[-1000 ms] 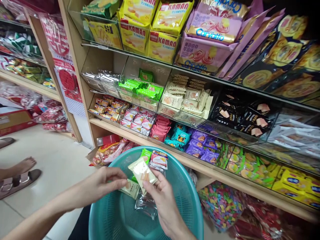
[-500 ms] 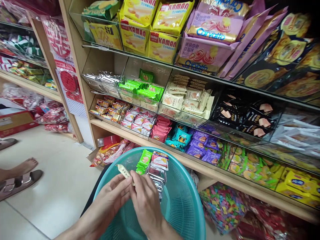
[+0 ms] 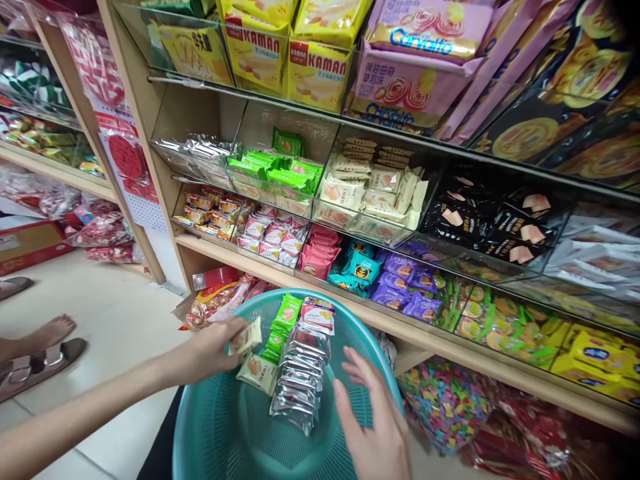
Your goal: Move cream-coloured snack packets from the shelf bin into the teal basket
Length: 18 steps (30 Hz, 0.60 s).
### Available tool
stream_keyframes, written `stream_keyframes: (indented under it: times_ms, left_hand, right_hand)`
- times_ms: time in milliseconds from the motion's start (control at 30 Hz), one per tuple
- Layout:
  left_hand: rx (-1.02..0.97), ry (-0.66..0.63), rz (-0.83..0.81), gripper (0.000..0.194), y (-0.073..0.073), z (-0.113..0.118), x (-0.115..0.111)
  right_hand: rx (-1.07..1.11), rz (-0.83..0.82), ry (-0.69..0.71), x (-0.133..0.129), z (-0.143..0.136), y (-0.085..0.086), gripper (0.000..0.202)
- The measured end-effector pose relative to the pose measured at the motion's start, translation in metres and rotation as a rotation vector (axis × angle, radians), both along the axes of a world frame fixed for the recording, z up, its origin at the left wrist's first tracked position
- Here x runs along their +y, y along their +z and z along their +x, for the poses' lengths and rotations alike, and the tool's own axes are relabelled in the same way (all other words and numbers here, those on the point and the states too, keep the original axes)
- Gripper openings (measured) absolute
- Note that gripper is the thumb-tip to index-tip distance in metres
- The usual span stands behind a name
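A teal plastic basket (image 3: 215, 440) sits low in front of me. Inside it lie a row of silver snack packets (image 3: 300, 377), green packets (image 3: 284, 320), a red-and-white packet (image 3: 319, 315) and a cream packet (image 3: 259, 372). My left hand (image 3: 215, 343) reaches over the basket's left rim and pinches another cream packet (image 3: 246, 337) between thumb and fingers. Over the basket's right side my right hand (image 3: 373, 427) hovers with fingers spread, holding nothing, just right of the silver packets.
Wooden shelves (image 3: 240, 257) with clear bins of wrapped snacks rise behind the basket; a bin of cream packets (image 3: 370, 193) is at mid height. Bags of sweets (image 3: 445, 407) fill the bottom shelf. Another person's sandalled feet (image 3: 40, 347) stand on the tiled floor at left.
My hands, together over one cream packet before, have parted. The left hand moved left with that packet. The right hand let go and moved right, opening. The view tilted slightly down.
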<state>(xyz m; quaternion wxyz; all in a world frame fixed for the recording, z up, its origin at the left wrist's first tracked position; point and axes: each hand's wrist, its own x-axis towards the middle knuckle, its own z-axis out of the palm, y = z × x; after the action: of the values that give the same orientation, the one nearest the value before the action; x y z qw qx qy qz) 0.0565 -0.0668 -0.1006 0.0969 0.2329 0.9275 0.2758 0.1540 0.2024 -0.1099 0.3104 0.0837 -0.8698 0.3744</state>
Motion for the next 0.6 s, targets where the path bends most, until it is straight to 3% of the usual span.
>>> stream_keyframes:
  times_ms: [100, 200, 400, 600]
  left_hand:
    - [0.149, -0.169, -0.362, 0.032, -0.016, 0.002, 0.014]
    - [0.227, -0.257, -0.565, 0.039, -0.031, 0.004, 0.033]
    - [0.348, -0.276, -0.634, 0.038, -0.056, 0.000, 0.053]
    - [0.456, -0.270, -0.625, 0.031, -0.077, 0.000, 0.056]
  right_hand:
    - [-0.064, -0.122, -0.148, 0.017, 0.010, -0.006, 0.033]
    - [-0.088, -0.191, -0.235, 0.028, 0.017, -0.014, 0.034]
    - [-0.154, -0.307, -0.330, 0.042, 0.022, -0.023, 0.039]
    - [-0.030, -0.240, -0.360, 0.037, 0.011, -0.025, 0.029]
